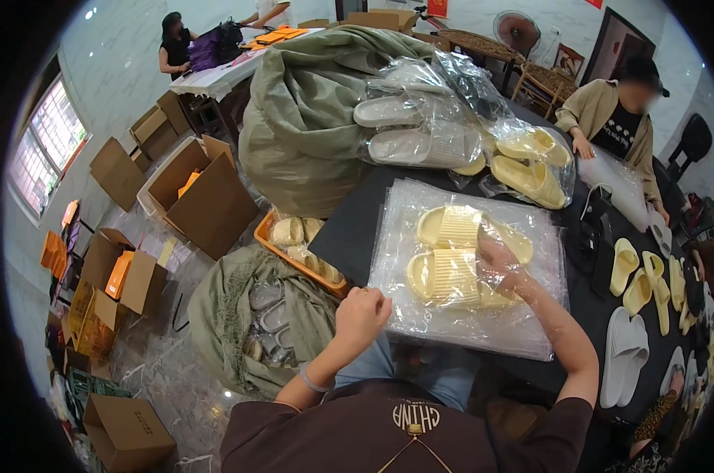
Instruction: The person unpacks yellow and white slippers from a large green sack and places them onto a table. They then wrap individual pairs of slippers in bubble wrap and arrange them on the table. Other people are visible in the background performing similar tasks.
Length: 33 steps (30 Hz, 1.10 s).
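Observation:
A pair of pale yellow ribbed slippers lies side by side under clear plastic, on a stack of clear plastic bags at the table's near edge. My right hand reaches in from the right under the film, its fingers closed around the slippers between their straps and toe ends; the fingertips are partly hidden. My left hand is curled closed beside the stack's lower left corner. Whether it pinches anything cannot be made out.
Bagged grey slippers and bagged yellow slippers lie beyond the stack, beside a large green sack. Loose slippers line the table's right side. An orange basket and another sack stand left. A co-worker handles plastic.

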### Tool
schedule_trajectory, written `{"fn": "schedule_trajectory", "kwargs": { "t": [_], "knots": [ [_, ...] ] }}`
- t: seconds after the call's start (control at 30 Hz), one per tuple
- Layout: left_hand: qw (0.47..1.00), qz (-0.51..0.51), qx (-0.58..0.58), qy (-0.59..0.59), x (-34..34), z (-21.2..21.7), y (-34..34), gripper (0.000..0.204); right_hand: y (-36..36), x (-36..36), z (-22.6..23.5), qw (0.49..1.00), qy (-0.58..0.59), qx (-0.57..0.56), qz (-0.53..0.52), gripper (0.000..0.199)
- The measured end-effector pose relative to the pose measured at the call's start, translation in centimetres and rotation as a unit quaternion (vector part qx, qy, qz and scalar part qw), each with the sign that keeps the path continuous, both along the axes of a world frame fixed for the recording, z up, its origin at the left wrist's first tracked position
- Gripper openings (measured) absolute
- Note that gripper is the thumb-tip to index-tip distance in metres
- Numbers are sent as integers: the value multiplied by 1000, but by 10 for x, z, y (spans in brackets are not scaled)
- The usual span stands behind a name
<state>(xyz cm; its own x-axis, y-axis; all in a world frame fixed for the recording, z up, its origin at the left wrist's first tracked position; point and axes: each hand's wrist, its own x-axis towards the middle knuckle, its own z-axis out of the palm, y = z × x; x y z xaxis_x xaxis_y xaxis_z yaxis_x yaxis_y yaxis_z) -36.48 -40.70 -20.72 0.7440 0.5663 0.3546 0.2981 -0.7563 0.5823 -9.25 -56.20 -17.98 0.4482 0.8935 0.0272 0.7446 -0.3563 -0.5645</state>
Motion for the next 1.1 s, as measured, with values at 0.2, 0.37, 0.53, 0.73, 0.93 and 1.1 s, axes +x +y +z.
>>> {"fn": "schedule_trajectory", "kwargs": {
  "t": [0.2,0.37,0.53,0.73,0.93,1.1],
  "knots": [
    [995,-44,61,-63,14,12,4,27,6,7,-11,992,-109,7,63,43],
    [981,-179,51,-46,55,-1,18,58,16,7,-29,979,-162,104,72,39],
    [975,-192,92,59,65,-40,22,69,-4,30,-36,967,-165,123,149,30],
    [966,-192,131,113,71,-40,19,72,-99,78,-58,971,-195,137,18,23],
    [968,-181,117,132,67,-39,20,78,-150,46,42,958,-216,166,-90,21],
    [964,-186,143,124,71,-27,16,78,-239,73,82,854,-309,269,-320,33]
  ]
}}
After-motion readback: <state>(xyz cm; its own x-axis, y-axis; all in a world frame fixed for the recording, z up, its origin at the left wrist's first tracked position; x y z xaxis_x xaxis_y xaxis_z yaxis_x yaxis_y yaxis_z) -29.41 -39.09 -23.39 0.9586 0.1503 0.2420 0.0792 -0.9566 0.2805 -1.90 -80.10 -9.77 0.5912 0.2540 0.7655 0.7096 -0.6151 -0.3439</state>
